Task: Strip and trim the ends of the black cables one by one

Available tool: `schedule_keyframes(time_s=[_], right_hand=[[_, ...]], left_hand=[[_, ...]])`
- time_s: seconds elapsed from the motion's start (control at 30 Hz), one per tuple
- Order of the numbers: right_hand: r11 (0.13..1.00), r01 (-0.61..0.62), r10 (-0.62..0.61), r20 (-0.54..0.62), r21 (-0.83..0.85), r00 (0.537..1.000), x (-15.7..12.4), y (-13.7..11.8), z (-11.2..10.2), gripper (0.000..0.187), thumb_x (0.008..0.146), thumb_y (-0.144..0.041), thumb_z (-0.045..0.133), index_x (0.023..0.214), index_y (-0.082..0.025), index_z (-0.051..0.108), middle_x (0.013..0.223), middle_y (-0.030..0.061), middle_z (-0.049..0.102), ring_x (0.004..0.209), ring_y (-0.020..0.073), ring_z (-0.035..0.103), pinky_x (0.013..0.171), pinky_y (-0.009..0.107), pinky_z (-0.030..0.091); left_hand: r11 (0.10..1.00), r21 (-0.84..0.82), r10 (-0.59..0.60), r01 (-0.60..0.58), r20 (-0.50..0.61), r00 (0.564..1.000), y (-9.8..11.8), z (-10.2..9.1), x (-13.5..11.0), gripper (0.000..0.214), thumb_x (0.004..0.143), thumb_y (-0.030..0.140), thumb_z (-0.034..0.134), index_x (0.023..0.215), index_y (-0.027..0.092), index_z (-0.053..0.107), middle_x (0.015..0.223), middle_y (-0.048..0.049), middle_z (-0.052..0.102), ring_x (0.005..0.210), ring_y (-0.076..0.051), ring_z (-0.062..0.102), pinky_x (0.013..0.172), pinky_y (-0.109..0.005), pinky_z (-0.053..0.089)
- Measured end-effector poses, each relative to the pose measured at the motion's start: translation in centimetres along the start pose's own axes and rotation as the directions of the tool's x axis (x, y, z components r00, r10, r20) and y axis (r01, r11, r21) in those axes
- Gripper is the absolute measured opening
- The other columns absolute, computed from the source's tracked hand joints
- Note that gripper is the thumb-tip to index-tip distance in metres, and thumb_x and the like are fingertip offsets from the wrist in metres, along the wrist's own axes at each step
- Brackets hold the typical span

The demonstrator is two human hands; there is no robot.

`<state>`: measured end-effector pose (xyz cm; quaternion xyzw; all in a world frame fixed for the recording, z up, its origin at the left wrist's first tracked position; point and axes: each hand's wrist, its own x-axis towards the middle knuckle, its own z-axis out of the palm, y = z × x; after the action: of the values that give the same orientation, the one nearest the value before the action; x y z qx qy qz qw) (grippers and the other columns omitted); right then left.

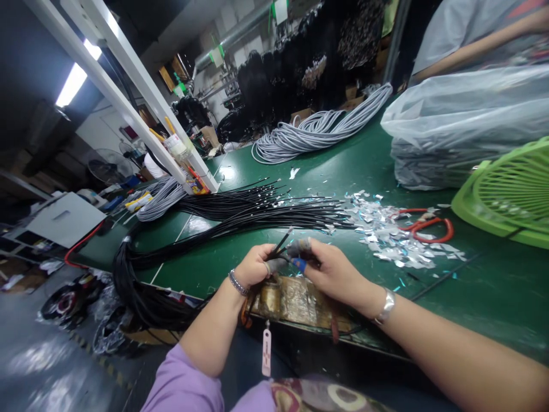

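Observation:
Both my hands meet above the front edge of the green table (343,171). My left hand (257,264) is closed around black cables (281,246), whose cut ends poke up between the fingers. Close against it, my right hand (328,269) pinches the same cables; its fingertips wear grey covers and a blue one. The exact spot of its grip is partly hidden. Under the hands sits a block wrapped in brown tape (300,297) at the table edge. Just beyond lies a long bundle of black cables (240,220), its ends pointing right.
Foil scraps (398,243) lie to the right with red-handled scissors (431,226). A green fan (510,194) and a plastic-wrapped pile (467,131) stand behind them. Coiled grey cable (309,134) rests at the back. White posts (158,109) rise at left. Another person's arm (480,48) shows at upper right.

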<state>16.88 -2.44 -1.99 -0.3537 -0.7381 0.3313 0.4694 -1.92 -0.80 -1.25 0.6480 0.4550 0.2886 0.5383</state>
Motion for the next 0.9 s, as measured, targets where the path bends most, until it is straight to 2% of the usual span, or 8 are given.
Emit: schedule_keyframes(time_s=[0.1, 0.2, 0.27, 0.47, 0.6, 0.7, 0.8, 0.9], right_hand=[[0.999, 0.027, -0.027, 0.005, 0.028, 1.000, 0.0, -0.2, -0.2, 0.007, 0.079, -0.025, 0.055, 0.080, -0.022, 0.061, 0.072, 0.0029, 0.067, 0.063, 0.0167, 0.058, 0.061, 0.030, 0.048], [0.988, -0.075, 0.092, -0.120, 0.138, 0.989, 0.4, 0.5, -0.2, 0.013, 0.081, -0.031, 0.056, 0.087, -0.021, 0.061, 0.082, 0.0049, 0.069, 0.073, 0.0189, 0.062, 0.069, 0.033, 0.051], [0.973, -0.134, 0.163, -0.146, 0.190, 0.976, 0.6, 1.2, -0.1, 0.017, 0.080, -0.034, 0.057, 0.089, -0.021, 0.061, 0.088, 0.0064, 0.070, 0.081, 0.0206, 0.064, 0.075, 0.035, 0.052], [0.946, -0.250, 0.256, -0.001, 0.207, 0.967, 0.9, 1.3, 0.4, 0.019, 0.078, -0.037, 0.055, 0.083, -0.020, 0.061, 0.081, 0.0045, 0.067, 0.080, 0.0214, 0.061, 0.078, 0.038, 0.048], [0.898, -0.324, 0.326, 0.045, 0.297, 0.944, 0.8, 0.5, 0.5, 0.015, 0.074, -0.035, 0.055, 0.075, -0.020, 0.058, 0.065, -0.0013, 0.058, 0.061, 0.0150, 0.051, 0.061, 0.029, 0.044], [0.815, -0.439, 0.426, 0.123, 0.379, 0.896, 0.7, -0.1, 0.3, 0.013, 0.073, -0.033, 0.055, 0.076, -0.021, 0.056, 0.051, -0.0074, 0.042, 0.047, 0.0107, 0.035, 0.046, 0.024, 0.031], [0.769, -0.489, 0.460, 0.174, 0.411, 0.870, 0.7, -0.6, 0.2, 0.012, 0.072, -0.032, 0.056, 0.077, -0.021, 0.056, 0.049, -0.0089, 0.038, 0.045, 0.0098, 0.031, 0.044, 0.024, 0.027], [0.781, -0.480, 0.451, 0.171, 0.401, 0.876, 0.8, -0.7, 0.3, 0.014, 0.071, -0.033, 0.057, 0.077, -0.021, 0.057, 0.052, -0.0077, 0.041, 0.047, 0.0103, 0.033, 0.046, 0.024, 0.029]], left_hand=[[1.000, 0.012, -0.003, 0.003, -0.017, 1.000, 0.1, 0.1, 0.0, 0.044, 0.060, 0.050, 0.076, 0.073, 0.012, 0.060, 0.049, 0.0059, 0.046, 0.041, -0.004, 0.035, 0.041, -0.020, 0.026], [0.998, -0.028, -0.053, 0.052, -0.039, 0.998, 0.4, 0.1, -0.1, 0.047, 0.062, 0.055, 0.073, 0.073, 0.013, 0.056, 0.046, 0.0067, 0.045, 0.037, -0.004, 0.033, 0.038, -0.019, 0.023], [0.997, -0.045, -0.068, 0.067, -0.038, 0.997, 0.7, 0.2, -0.1, 0.049, 0.061, 0.059, 0.072, 0.072, 0.014, 0.053, 0.046, 0.0068, 0.046, 0.035, -0.003, 0.033, 0.037, -0.019, 0.022], [0.995, -0.058, -0.079, 0.077, -0.021, 0.997, 1.2, 0.3, -0.2, 0.056, 0.057, 0.064, 0.071, 0.072, 0.015, 0.051, 0.043, 0.0081, 0.045, 0.033, -0.003, 0.031, 0.034, -0.018, 0.021], [0.995, -0.076, -0.066, 0.065, -0.009, 0.998, 1.2, 0.4, -0.2, 0.056, 0.056, 0.064, 0.072, 0.070, 0.014, 0.053, 0.042, 0.0084, 0.043, 0.033, -0.002, 0.031, 0.034, -0.018, 0.020], [0.992, -0.106, -0.071, 0.069, -0.011, 0.997, 1.1, 0.3, -0.1, 0.053, 0.057, 0.061, 0.074, 0.072, 0.014, 0.054, 0.041, 0.0086, 0.043, 0.032, -0.002, 0.030, 0.034, -0.018, 0.019], [0.988, -0.128, -0.084, 0.081, -0.017, 0.996, 1.0, 0.1, 0.0, 0.052, 0.058, 0.059, 0.075, 0.075, 0.013, 0.057, 0.041, 0.0086, 0.043, 0.032, -0.003, 0.030, 0.034, -0.018, 0.018], [0.984, -0.147, -0.100, 0.098, -0.009, 0.995, 0.9, 0.0, 0.1, 0.053, 0.057, 0.059, 0.075, 0.075, 0.013, 0.057, 0.041, 0.0090, 0.043, 0.032, -0.003, 0.030, 0.034, -0.019, 0.017]])
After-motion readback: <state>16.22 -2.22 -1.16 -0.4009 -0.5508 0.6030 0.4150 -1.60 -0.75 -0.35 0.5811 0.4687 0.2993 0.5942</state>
